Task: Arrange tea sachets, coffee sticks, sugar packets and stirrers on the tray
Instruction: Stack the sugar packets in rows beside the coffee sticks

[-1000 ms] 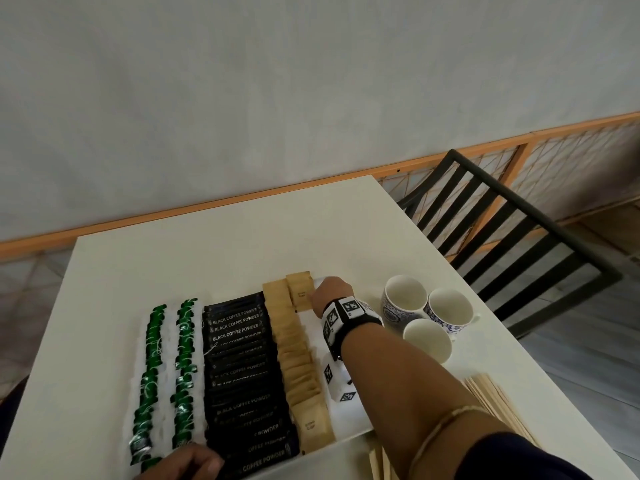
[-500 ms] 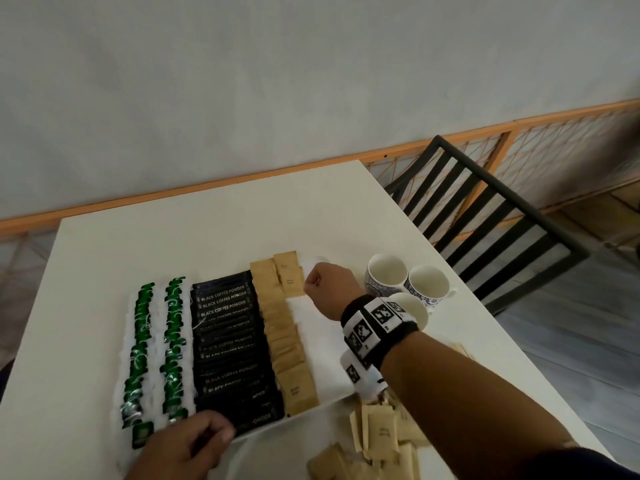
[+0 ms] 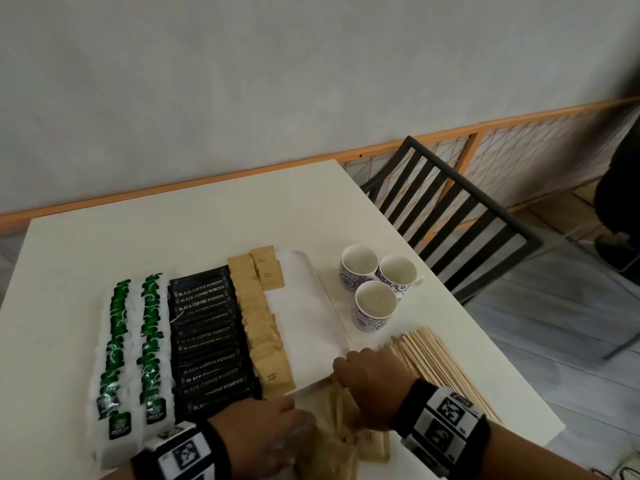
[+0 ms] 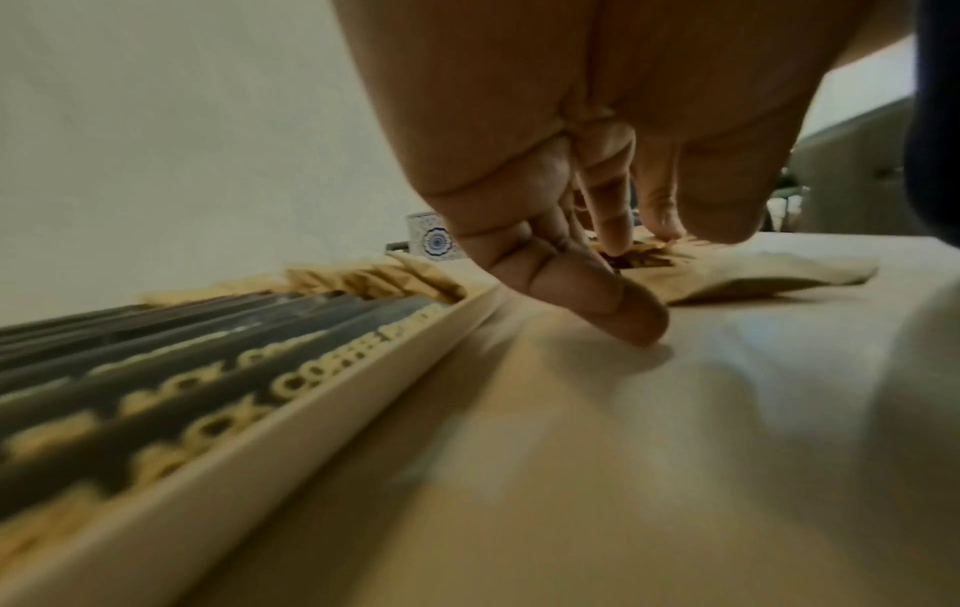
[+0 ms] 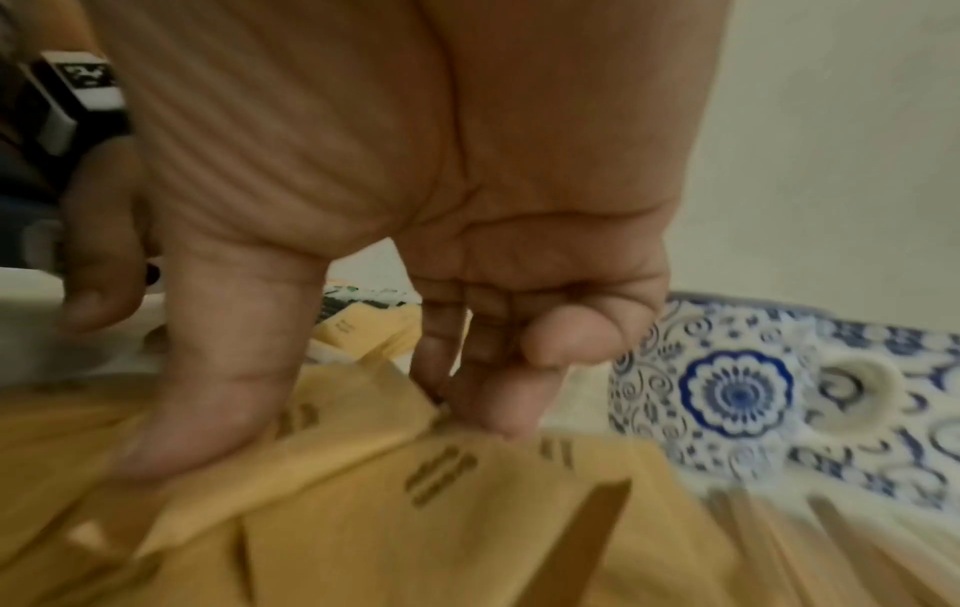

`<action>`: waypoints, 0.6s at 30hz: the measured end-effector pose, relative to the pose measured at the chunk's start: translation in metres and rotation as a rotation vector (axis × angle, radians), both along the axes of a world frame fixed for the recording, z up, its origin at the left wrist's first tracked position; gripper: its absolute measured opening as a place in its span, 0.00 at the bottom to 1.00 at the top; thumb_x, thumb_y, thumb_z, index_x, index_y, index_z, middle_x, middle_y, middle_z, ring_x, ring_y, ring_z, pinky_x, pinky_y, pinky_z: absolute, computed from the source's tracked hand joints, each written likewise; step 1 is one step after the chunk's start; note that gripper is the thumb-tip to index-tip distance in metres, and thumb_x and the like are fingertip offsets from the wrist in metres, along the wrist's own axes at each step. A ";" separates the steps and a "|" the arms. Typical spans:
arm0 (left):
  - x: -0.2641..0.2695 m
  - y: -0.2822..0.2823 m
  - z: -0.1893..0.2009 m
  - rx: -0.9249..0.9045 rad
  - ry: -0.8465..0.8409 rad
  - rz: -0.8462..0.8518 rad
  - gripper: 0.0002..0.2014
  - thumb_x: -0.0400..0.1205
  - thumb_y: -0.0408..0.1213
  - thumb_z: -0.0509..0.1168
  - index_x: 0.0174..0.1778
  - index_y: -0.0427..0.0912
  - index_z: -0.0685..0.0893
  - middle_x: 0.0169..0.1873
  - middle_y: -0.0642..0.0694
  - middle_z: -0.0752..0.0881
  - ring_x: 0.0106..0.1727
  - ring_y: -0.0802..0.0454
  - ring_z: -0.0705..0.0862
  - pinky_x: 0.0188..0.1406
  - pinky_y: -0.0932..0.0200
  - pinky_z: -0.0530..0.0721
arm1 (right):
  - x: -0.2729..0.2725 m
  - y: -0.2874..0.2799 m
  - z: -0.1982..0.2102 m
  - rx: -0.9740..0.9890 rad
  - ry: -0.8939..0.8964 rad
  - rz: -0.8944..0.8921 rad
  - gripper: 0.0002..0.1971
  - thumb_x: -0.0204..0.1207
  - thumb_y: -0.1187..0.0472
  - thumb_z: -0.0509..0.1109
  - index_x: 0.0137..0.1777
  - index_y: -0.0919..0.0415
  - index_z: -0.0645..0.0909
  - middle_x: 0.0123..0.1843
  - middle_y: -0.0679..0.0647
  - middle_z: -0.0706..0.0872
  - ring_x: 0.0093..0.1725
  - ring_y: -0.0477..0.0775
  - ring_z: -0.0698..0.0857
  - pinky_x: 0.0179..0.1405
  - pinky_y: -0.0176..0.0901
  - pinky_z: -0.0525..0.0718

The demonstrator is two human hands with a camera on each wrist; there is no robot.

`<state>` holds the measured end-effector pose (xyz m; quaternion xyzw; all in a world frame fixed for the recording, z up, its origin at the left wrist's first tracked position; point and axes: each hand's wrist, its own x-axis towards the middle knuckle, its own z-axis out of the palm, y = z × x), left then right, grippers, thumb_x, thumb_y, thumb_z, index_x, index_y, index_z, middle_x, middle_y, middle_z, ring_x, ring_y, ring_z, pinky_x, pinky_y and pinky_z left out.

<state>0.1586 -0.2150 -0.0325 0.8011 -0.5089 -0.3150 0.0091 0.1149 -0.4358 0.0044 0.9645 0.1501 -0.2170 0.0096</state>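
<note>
A white tray holds two rows of green tea sachets, a block of black coffee sticks and a column of brown sugar packets, with two more at its far end. Loose sugar packets lie on the table by the tray's near right corner. My right hand is down on this pile. In the right wrist view its thumb and fingers pinch a sugar packet. My left hand reaches along the tray's front rim, fingers loosely curled, holding nothing; one fingertip touches the table.
Wooden stirrers lie fanned out on the table, right of my right hand. Three blue-patterned cups stand beyond them beside the tray. A black chair is at the table's right edge. The tray's right strip is bare.
My right hand has drawn back from the tray's far end to the loose packet pile. My left hand has slid right from the tray's front edge toward the same pile.
</note>
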 end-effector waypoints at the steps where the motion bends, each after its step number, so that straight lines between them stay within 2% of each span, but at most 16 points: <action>1: 0.000 -0.005 -0.003 -0.005 -0.009 -0.019 0.28 0.78 0.62 0.52 0.75 0.66 0.55 0.70 0.52 0.69 0.63 0.42 0.80 0.56 0.48 0.81 | -0.003 0.000 -0.004 0.017 -0.020 -0.008 0.21 0.75 0.51 0.72 0.62 0.60 0.73 0.54 0.58 0.81 0.50 0.60 0.81 0.46 0.50 0.75; 4: 0.000 -0.017 -0.006 -0.007 -0.016 -0.059 0.30 0.78 0.60 0.61 0.75 0.66 0.57 0.71 0.50 0.66 0.63 0.42 0.78 0.54 0.47 0.82 | -0.006 -0.002 -0.010 0.065 -0.040 -0.031 0.18 0.76 0.50 0.69 0.60 0.60 0.74 0.54 0.58 0.81 0.49 0.58 0.78 0.43 0.47 0.70; 7: -0.002 -0.026 -0.009 0.019 -0.052 -0.116 0.30 0.78 0.61 0.60 0.75 0.61 0.60 0.73 0.46 0.65 0.66 0.41 0.76 0.58 0.46 0.81 | -0.006 -0.003 -0.013 0.114 -0.030 -0.038 0.20 0.77 0.50 0.70 0.63 0.60 0.74 0.58 0.58 0.79 0.54 0.59 0.77 0.45 0.46 0.69; 12: 0.002 -0.023 -0.010 0.067 -0.011 -0.046 0.19 0.80 0.58 0.61 0.60 0.53 0.65 0.68 0.46 0.69 0.64 0.41 0.77 0.53 0.46 0.82 | 0.000 -0.006 -0.012 0.199 -0.032 0.014 0.20 0.73 0.53 0.73 0.62 0.59 0.75 0.59 0.58 0.75 0.54 0.58 0.74 0.44 0.45 0.67; 14: 0.002 -0.020 -0.004 0.011 0.025 0.005 0.16 0.81 0.57 0.61 0.56 0.52 0.68 0.60 0.50 0.74 0.60 0.44 0.78 0.52 0.50 0.80 | 0.003 -0.005 -0.013 0.219 -0.017 0.022 0.20 0.73 0.53 0.73 0.61 0.59 0.75 0.59 0.58 0.75 0.55 0.58 0.74 0.44 0.46 0.68; 15: 0.002 -0.018 0.000 -0.052 0.042 0.046 0.14 0.80 0.56 0.61 0.54 0.52 0.70 0.51 0.56 0.76 0.54 0.49 0.79 0.49 0.54 0.78 | 0.004 -0.005 -0.013 0.226 -0.015 0.022 0.20 0.74 0.53 0.73 0.62 0.59 0.75 0.59 0.58 0.75 0.55 0.58 0.74 0.45 0.46 0.69; 17: 0.002 -0.010 0.008 -0.163 0.069 0.157 0.11 0.79 0.56 0.62 0.48 0.53 0.73 0.34 0.61 0.72 0.43 0.58 0.75 0.42 0.63 0.72 | 0.008 -0.004 -0.013 0.238 0.006 0.014 0.18 0.75 0.53 0.72 0.62 0.57 0.77 0.60 0.57 0.76 0.55 0.57 0.75 0.47 0.45 0.72; 18: 0.003 -0.006 0.011 -0.200 0.083 0.207 0.12 0.78 0.55 0.63 0.48 0.54 0.72 0.31 0.62 0.72 0.40 0.61 0.74 0.40 0.66 0.71 | 0.011 -0.003 -0.010 0.255 0.030 -0.009 0.17 0.75 0.52 0.72 0.61 0.57 0.78 0.59 0.56 0.76 0.55 0.55 0.76 0.48 0.44 0.74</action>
